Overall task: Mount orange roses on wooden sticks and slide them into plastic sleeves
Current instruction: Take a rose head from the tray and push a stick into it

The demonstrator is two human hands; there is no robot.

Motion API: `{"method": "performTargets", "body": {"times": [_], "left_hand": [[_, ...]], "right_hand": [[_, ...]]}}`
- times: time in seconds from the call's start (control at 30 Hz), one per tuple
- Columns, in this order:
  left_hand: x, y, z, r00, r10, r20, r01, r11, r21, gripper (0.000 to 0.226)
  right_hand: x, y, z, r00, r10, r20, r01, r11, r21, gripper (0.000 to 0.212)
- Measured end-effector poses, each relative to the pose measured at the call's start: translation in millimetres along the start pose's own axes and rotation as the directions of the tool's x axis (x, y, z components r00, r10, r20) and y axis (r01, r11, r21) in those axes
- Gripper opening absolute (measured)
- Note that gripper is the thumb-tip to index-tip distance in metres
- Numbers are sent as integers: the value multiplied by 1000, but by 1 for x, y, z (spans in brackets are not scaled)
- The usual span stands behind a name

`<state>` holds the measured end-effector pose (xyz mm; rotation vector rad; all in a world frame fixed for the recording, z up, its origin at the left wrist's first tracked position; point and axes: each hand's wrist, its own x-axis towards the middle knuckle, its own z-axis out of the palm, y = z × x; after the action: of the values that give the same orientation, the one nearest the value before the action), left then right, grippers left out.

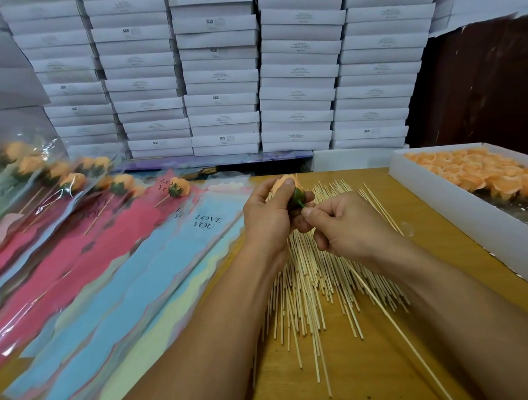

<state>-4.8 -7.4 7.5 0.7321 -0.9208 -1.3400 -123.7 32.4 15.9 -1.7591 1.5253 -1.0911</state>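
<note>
Looks like the mounting step: left hand wraps 1 orange rose just above the stick pile, right hand pinches a stick at its green base, so next it probably needs a straight push in.

Two bare forearms rise from the lower frame edge, sleeveless; bare left hand and bare right hand wear no rings.
</note>
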Motion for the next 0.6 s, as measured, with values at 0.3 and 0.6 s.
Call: {"method": "performTargets", "body": {"times": [0.3, 0.6], "left_hand": [[-3, -4, -2, 998, 69, 11, -70, 995, 71, 3], [0, 0, 3, 991, -19, -136, 88, 849, 521, 61]], "right_hand": [[2, 2, 4, 999, 7, -38, -6, 999, 46, 36], [10, 13, -14, 984, 142, 103, -172, 896, 410, 32]]}}
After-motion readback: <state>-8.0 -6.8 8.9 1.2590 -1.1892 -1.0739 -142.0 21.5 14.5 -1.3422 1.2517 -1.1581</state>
